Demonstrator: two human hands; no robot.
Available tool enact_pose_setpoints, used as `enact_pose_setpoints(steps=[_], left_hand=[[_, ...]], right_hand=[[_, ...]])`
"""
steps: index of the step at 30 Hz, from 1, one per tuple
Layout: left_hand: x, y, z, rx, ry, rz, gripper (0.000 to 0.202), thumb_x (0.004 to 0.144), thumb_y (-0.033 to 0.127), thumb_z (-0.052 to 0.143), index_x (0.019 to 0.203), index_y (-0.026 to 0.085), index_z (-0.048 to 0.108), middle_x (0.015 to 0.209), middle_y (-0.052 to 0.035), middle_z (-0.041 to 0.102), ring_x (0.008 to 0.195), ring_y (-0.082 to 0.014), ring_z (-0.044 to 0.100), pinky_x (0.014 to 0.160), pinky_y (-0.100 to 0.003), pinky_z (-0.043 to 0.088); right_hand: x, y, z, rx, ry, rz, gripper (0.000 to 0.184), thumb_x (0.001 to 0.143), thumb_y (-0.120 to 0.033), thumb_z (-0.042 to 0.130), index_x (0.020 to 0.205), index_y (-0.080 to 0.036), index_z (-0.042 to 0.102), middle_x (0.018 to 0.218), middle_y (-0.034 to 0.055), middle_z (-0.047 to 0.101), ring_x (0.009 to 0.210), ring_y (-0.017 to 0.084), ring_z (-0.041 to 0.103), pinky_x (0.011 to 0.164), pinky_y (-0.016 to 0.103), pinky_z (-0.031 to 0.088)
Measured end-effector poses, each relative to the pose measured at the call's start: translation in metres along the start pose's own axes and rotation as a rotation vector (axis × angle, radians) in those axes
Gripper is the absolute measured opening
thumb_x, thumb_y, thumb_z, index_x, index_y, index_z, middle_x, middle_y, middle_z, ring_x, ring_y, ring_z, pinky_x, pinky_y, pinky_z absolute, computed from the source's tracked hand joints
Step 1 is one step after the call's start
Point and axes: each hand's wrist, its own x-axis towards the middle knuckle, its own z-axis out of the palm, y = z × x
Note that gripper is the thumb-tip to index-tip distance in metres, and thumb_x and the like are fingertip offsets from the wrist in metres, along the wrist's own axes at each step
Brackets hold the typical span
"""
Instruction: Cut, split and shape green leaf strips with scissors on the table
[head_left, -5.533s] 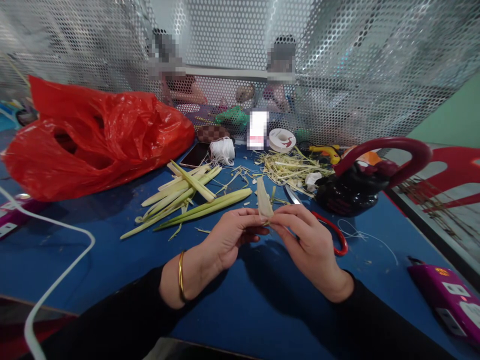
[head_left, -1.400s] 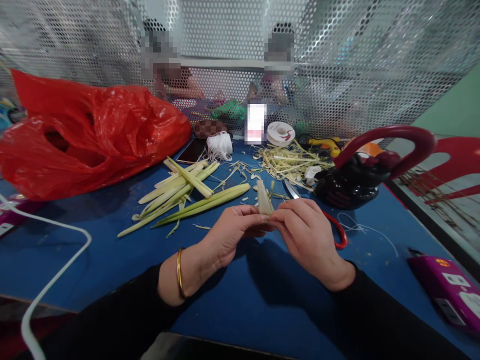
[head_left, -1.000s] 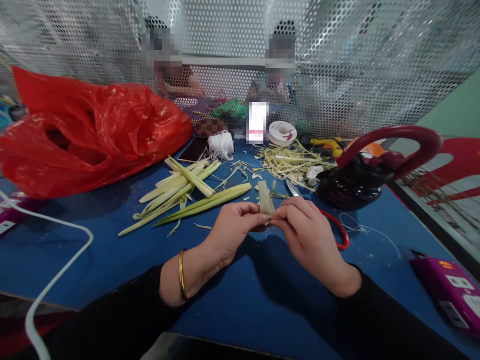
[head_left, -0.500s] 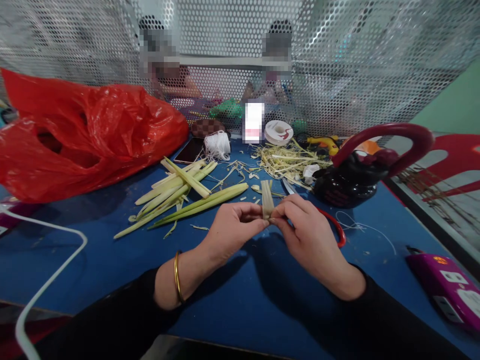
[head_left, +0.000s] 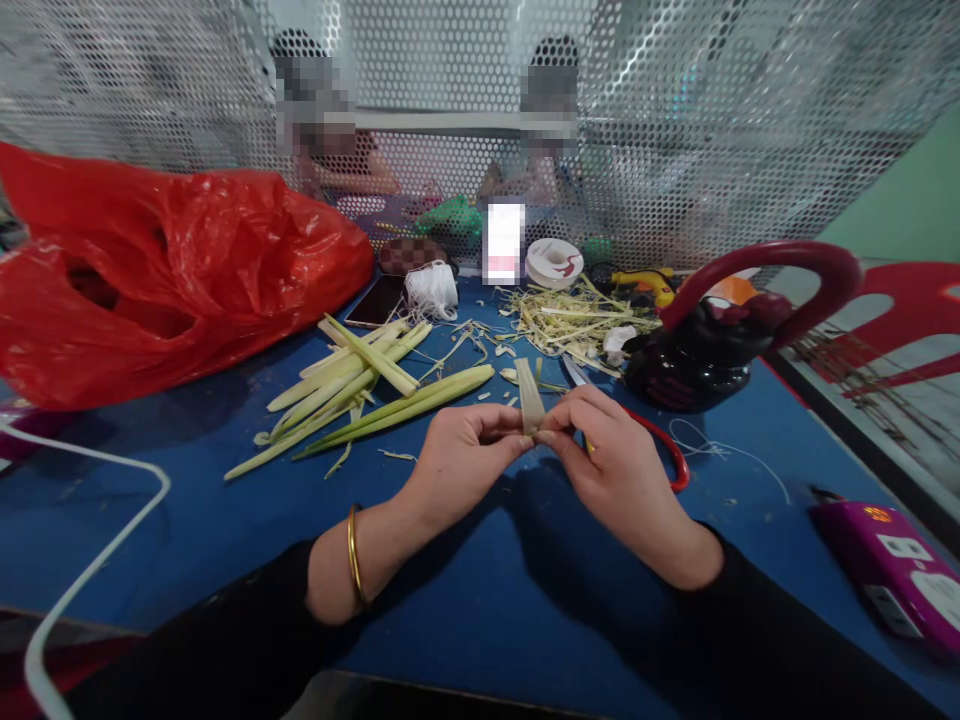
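Between my fingertips stands a short, pale green strip of leaf (head_left: 531, 395), its upper end sticking up. My left hand (head_left: 469, 450) pinches its lower end from the left, and my right hand (head_left: 604, 450) pinches the same end from the right. The fingers cover the strip's bottom. Scissors with red handles (head_left: 675, 455) lie partly under my right hand, their blade (head_left: 574, 370) showing beyond it. Left of my hands, several long pale leaf sheaths (head_left: 352, 375) lie in a loose pile on the blue table (head_left: 442, 620).
A red plastic bag (head_left: 187, 270) fills the back left. White string (head_left: 433, 290), a ribbon spool (head_left: 553, 262) and leaf scraps (head_left: 574, 320) lie at the back. A black pot-shaped object (head_left: 690, 365) and a purple power strip (head_left: 892, 565) are at right. A perforated screen (head_left: 442, 60) stands behind.
The top of the leaf strip leans slightly further left. Both hands keep pinching it in nearly the same place, and the whole view has shifted a little.
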Motion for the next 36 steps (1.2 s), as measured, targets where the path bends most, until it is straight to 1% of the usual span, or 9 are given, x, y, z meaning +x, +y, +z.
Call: enact_pose_setpoints(steps=[5, 9, 11, 15, 20, 24, 28, 33, 36], left_hand=[[-0.0006, 0.0007, -0.0006, 0.013, 0.008, 0.017, 0.013, 0.072, 0.018, 0.07, 0.084, 0.02, 0.077, 0.08, -0.0029, 0.075, 0.082, -0.0204, 0.068, 0.08, -0.032, 0.052], [-0.0007, 0.0013, -0.0014, 0.006, 0.031, 0.032, 0.013, 0.073, 0.018, 0.07, 0.084, 0.019, 0.077, 0.08, -0.0031, 0.075, 0.081, -0.019, 0.068, 0.078, -0.03, 0.052], [-0.0005, 0.0016, -0.0019, -0.015, 0.04, 0.028, 0.012, 0.073, 0.018, 0.07, 0.083, 0.018, 0.077, 0.079, -0.003, 0.075, 0.08, -0.0185, 0.068, 0.078, -0.029, 0.052], [0.0, 0.0024, -0.0027, -0.056, 0.013, 0.009, 0.013, 0.072, 0.018, 0.071, 0.084, 0.017, 0.076, 0.079, -0.0028, 0.075, 0.078, -0.0169, 0.068, 0.078, -0.028, 0.052], [-0.0011, 0.0028, -0.0023, -0.103, -0.015, 0.001, 0.017, 0.072, 0.014, 0.07, 0.088, 0.016, 0.073, 0.077, -0.0021, 0.074, 0.075, -0.0152, 0.068, 0.078, -0.027, 0.052], [-0.0013, 0.0007, -0.001, -0.135, 0.008, -0.029, 0.013, 0.071, 0.016, 0.071, 0.084, 0.015, 0.072, 0.078, -0.0026, 0.074, 0.075, -0.0152, 0.068, 0.078, -0.027, 0.052], [-0.0003, -0.001, 0.0004, -0.154, 0.03, -0.054, 0.015, 0.065, 0.017, 0.076, 0.079, 0.014, 0.072, 0.079, -0.0034, 0.074, 0.075, -0.016, 0.067, 0.08, -0.029, 0.052], [0.0011, -0.0023, -0.0006, -0.152, 0.054, -0.08, 0.01, 0.066, 0.015, 0.074, 0.076, 0.014, 0.073, 0.075, -0.003, 0.074, 0.072, -0.0147, 0.066, 0.075, -0.027, 0.051], [0.0018, -0.0019, -0.0022, -0.19, 0.057, -0.103, 0.014, 0.066, 0.016, 0.074, 0.08, 0.013, 0.073, 0.077, -0.0045, 0.074, 0.073, -0.015, 0.067, 0.074, -0.026, 0.05]], right_hand=[[-0.0003, 0.0002, 0.0012, 0.096, 0.047, 0.02, 0.015, 0.086, -0.012, 0.057, 0.073, -0.02, 0.054, 0.076, 0.0005, 0.053, 0.072, 0.016, 0.053, 0.065, 0.03, 0.042], [0.0004, -0.0002, 0.0051, 0.228, 0.148, 0.194, 0.007, 0.08, -0.019, 0.066, 0.085, -0.02, 0.06, 0.078, 0.0011, 0.061, 0.073, 0.017, 0.058, 0.069, 0.032, 0.047], [0.0008, 0.0, 0.0068, 0.334, 0.122, 0.282, 0.01, 0.08, -0.024, 0.066, 0.089, -0.019, 0.064, 0.081, 0.0028, 0.067, 0.075, 0.019, 0.062, 0.07, 0.033, 0.049], [0.0019, 0.0001, 0.0074, 0.457, 0.049, 0.355, 0.009, 0.08, -0.026, 0.066, 0.076, -0.019, 0.069, 0.07, 0.0012, 0.069, 0.066, 0.017, 0.062, 0.063, 0.03, 0.049], [0.0028, -0.0023, 0.0056, 0.46, 0.093, 0.334, 0.013, 0.078, -0.024, 0.068, 0.067, -0.019, 0.066, 0.061, -0.0017, 0.065, 0.059, 0.014, 0.058, 0.058, 0.027, 0.046], [0.0007, -0.0033, 0.0055, 0.365, 0.13, 0.254, 0.015, 0.081, -0.023, 0.067, 0.066, -0.019, 0.064, 0.063, -0.0014, 0.064, 0.059, 0.014, 0.057, 0.057, 0.026, 0.045], [-0.0018, -0.0019, 0.0069, 0.271, 0.156, 0.18, 0.018, 0.082, -0.023, 0.066, 0.064, -0.02, 0.062, 0.062, -0.0015, 0.061, 0.059, 0.014, 0.054, 0.057, 0.026, 0.044], [0.0003, -0.0021, 0.006, 0.362, 0.101, 0.258, 0.02, 0.082, -0.024, 0.064, 0.063, -0.019, 0.063, 0.059, -0.0014, 0.061, 0.058, 0.014, 0.056, 0.057, 0.026, 0.046], [0.0026, -0.0022, 0.0049, 0.503, 0.063, 0.323, 0.012, 0.083, -0.026, 0.062, 0.074, -0.02, 0.067, 0.064, -0.0009, 0.065, 0.059, 0.015, 0.06, 0.059, 0.027, 0.05]])
